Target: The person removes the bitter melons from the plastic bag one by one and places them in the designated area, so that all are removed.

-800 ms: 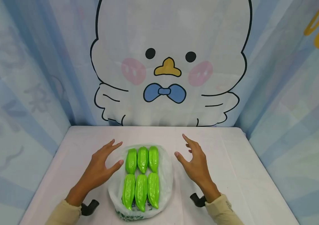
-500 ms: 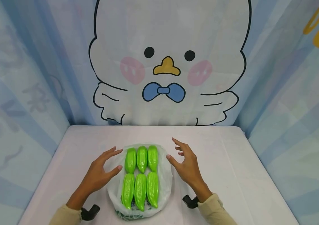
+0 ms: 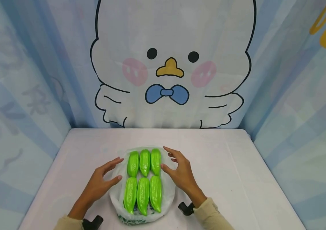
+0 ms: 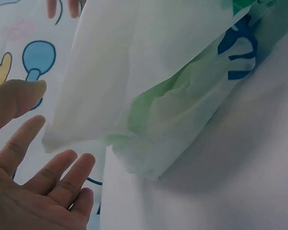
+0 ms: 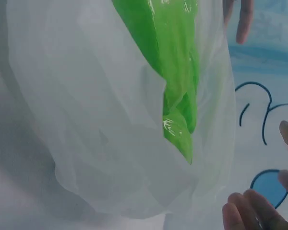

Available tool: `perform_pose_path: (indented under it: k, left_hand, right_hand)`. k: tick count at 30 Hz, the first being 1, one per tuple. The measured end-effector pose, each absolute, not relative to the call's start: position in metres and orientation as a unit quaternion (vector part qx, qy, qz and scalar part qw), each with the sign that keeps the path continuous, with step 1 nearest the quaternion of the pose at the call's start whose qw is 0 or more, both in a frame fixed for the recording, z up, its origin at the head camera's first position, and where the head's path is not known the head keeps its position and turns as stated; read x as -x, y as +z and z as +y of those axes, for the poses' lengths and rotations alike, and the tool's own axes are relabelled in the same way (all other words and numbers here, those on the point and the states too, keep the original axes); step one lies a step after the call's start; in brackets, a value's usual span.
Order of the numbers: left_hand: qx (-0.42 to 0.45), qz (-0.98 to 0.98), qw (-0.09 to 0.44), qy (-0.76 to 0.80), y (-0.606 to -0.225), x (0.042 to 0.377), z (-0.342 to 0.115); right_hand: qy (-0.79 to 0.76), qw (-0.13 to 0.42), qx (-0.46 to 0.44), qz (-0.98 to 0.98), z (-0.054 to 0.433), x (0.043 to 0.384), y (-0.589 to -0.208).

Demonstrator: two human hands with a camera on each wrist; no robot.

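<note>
Several glossy green, long ribbed pods (image 3: 143,195) with pointed ends lie in two rows in the mouth of a white plastic bag (image 3: 170,191), its edge spread round them. On the bag's left side, my left hand (image 3: 98,182) has its fingers and thumb apart, with nothing between them. My right hand (image 3: 182,174) is over the bag's right edge, its thumb tip beside the far-right pod. In the left wrist view the fingers are spread close to the bag's wall (image 4: 105,72). The right wrist view shows a green pod (image 5: 175,72) at the bag's opening.
A white cloth covers the table (image 3: 226,179). Behind it hangs a curtain (image 3: 171,111) with a cartoon bird on it, and blue patterned curtains (image 3: 22,127) close off both sides. Each wrist carries a black mount (image 3: 186,208).
My right hand has moved left and nearer, from beside the bag to over its right edge. The left hand has come slightly nearer the body. The bag and pods stay put.
</note>
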State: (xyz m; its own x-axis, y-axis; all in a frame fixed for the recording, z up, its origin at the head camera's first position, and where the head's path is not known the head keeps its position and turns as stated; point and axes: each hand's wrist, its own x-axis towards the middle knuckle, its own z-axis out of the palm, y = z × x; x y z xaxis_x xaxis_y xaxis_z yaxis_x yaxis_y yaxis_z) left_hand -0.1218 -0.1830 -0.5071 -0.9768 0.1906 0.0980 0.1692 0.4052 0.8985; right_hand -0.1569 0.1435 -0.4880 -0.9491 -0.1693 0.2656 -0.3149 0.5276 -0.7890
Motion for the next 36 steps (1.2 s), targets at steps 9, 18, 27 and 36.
perform_pose_path:
  k: [9,18,27,36]
  left_hand:
    - [-0.09,0.792,0.059,0.601,-0.513,0.118,-0.184]
    - [-0.103,0.706,0.128,0.689,-0.527,0.118,-0.189]
    - [-0.117,0.665,0.153,0.722,-0.534,0.116,-0.189]
    - [-0.112,0.663,0.152,0.724,-0.536,0.115,-0.186]
  right_hand:
    - [0.481,0.061,-0.145,-0.862,0.133,0.159,-0.494]
    - [0.47,0.032,-0.163,-0.867,0.127,0.163,-0.499]
    - [0.457,-0.008,-0.171,-0.873,0.122,0.171,-0.504]
    - [0.411,-0.004,-0.182,-0.894,0.116,0.18,-0.51]
